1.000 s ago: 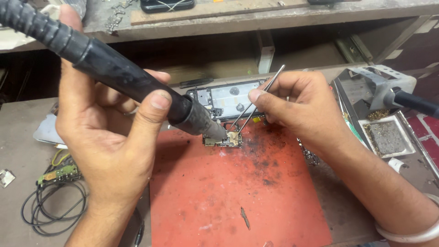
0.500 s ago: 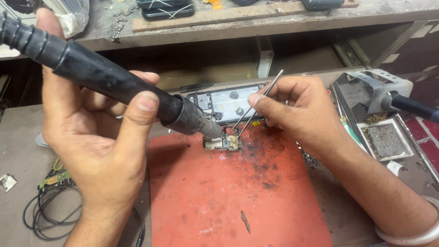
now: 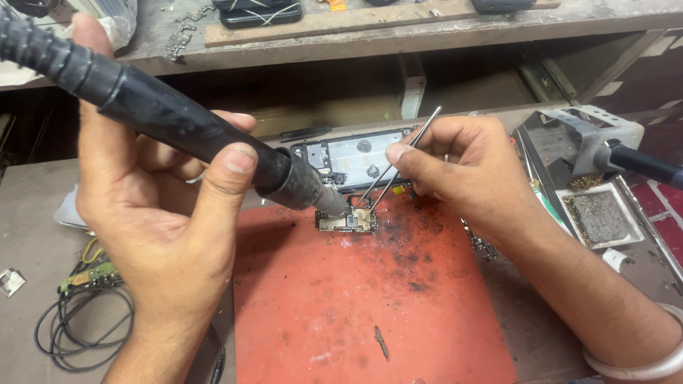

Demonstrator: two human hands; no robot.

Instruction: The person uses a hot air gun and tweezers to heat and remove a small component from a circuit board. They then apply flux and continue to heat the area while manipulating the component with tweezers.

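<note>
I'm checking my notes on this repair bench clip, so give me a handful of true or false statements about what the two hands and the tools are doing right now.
1. The left hand holds a thick black hot-air handpiece with its nozzle aimed at the small circuit board. True.
2. The right hand holds a screwdriver. False: it holds metal tweezers, tips down at the board.
3. The circuit board lies on a blue mat. False: it lies at the top edge of a red mat with dark scorch marks.
4. An opened phone frame lies just behind the board. True.
5. A soldering iron stand sits on the right side of the bench. True.
</note>
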